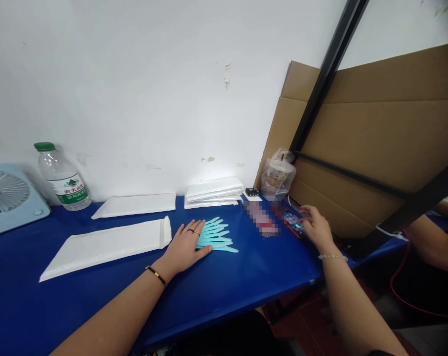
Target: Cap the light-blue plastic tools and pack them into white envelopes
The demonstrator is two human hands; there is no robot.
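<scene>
My left hand [184,249] lies flat, palm down, over one end of a fanned row of turquoise plastic sticks [218,236]. Their narrow, notched-looking tips stick out to the right of my fingers, and the other ends are hidden under the hand. Over at the right, my right hand [317,228] hovers at a phone [293,223] with a lit screen and a reddish edge. Its fingers are loosely apart and hold nothing; whether a fingertip touches the screen I cannot tell. Left of my left hand lies a white padded envelope [112,247].
Another white envelope [138,203] and an envelope stack [214,192] lie along the wall on the blue table [224,282]. A water bottle [66,180] and fan [9,198] stand left. A bagged cup [278,175] and cardboard [386,128] stand right, near another person's arm [431,242].
</scene>
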